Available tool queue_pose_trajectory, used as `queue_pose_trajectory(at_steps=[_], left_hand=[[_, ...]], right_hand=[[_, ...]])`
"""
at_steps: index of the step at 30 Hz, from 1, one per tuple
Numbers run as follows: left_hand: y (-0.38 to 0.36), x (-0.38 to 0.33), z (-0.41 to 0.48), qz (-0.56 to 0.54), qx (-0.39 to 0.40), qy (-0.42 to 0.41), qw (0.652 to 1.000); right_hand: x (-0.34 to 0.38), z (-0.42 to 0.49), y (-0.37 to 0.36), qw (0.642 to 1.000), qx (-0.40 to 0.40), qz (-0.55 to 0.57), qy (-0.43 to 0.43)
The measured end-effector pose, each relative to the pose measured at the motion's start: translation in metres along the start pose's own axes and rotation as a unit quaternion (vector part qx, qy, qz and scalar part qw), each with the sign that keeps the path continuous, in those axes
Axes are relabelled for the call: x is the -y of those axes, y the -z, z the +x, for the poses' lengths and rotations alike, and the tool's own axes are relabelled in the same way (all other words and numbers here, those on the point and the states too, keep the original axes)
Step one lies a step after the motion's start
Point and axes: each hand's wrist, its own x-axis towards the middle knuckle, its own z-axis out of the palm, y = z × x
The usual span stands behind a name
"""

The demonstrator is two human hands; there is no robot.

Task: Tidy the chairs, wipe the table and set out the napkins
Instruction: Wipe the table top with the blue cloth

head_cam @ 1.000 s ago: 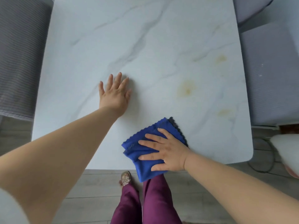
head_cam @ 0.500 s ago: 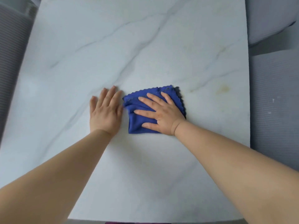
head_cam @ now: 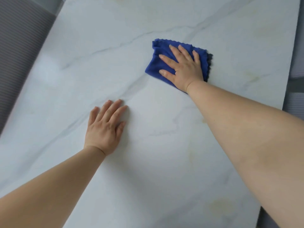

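A folded blue cloth (head_cam: pixel 158 66) lies on the white marble table (head_cam: pixel 82 71), up and right of the middle. My right hand (head_cam: pixel 182 66) presses flat on the cloth with straight, spread fingers. Lower and to the left, my left hand (head_cam: pixel 105 127) rests palm down on the bare tabletop, fingers straight and close together. It touches no object. No napkins are in view.
A grey ribbed chair seat (head_cam: pixel 18 46) borders the table's left edge. Another grey chair (head_cam: pixel 294 102) shows along the right edge. Faint yellowish stains (head_cam: pixel 218 206) mark the table near the lower right.
My right hand has slid the blue cloth away from me and to the right, from beside my left hand toward the far part of the table. My left hand stays flat on the table.
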Motion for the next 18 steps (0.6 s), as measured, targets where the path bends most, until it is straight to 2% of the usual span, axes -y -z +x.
queue_pose_trajectory(at_steps=[6, 18], left_hand=[[0.001, 0.001, -0.001, -0.004, -0.006, -0.003, 1.000], [-0.005, 0.001, -0.010, -0.027, -0.015, -0.024, 0.999]], right_hand=[[0.028, -0.035, -0.014, 0.993, -0.015, 0.045, -0.107], [0.119, -0.256, -0.077, 0.995, -0.057, 0.051, -0.068]])
